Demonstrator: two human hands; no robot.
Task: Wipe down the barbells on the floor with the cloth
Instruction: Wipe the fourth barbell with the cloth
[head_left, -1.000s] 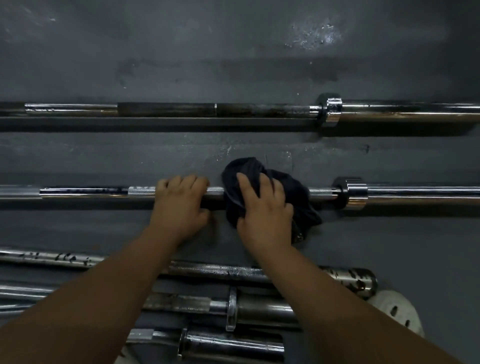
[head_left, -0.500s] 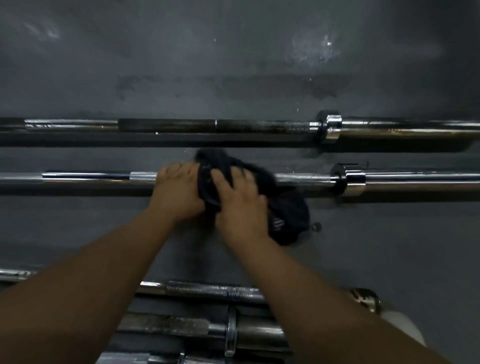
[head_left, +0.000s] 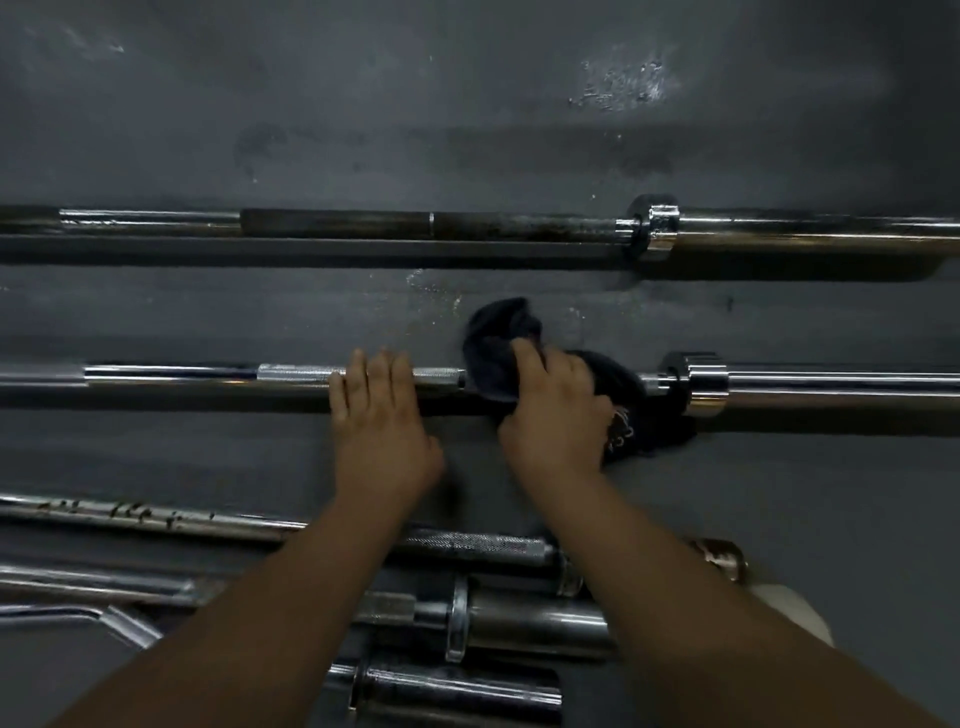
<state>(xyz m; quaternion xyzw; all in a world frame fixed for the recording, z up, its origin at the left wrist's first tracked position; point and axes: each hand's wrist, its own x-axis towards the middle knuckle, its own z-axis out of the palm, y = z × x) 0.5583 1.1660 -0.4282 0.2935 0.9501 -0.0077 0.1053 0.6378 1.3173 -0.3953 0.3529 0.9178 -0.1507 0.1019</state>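
Note:
A chrome barbell lies left to right across the middle of the dark floor, its collar at the right. My left hand rests on the knurled shaft with straight fingers laid over it. Just to the right, my right hand grips a dark cloth that is wrapped over the shaft between my left hand and the collar. Part of the cloth hangs down onto the floor on the near side. A second, duller barbell lies parallel farther away.
Several more bars and sleeves lie stacked close to me at the bottom, under my forearms. A bent chrome bar sits at the lower left. A pale object shows at the lower right. Bare grey floor stretches beyond the far barbell.
My right hand has slid the cloth along the shaft, left up against my left hand and then back right toward the collar. My left hand stayed on the bar.

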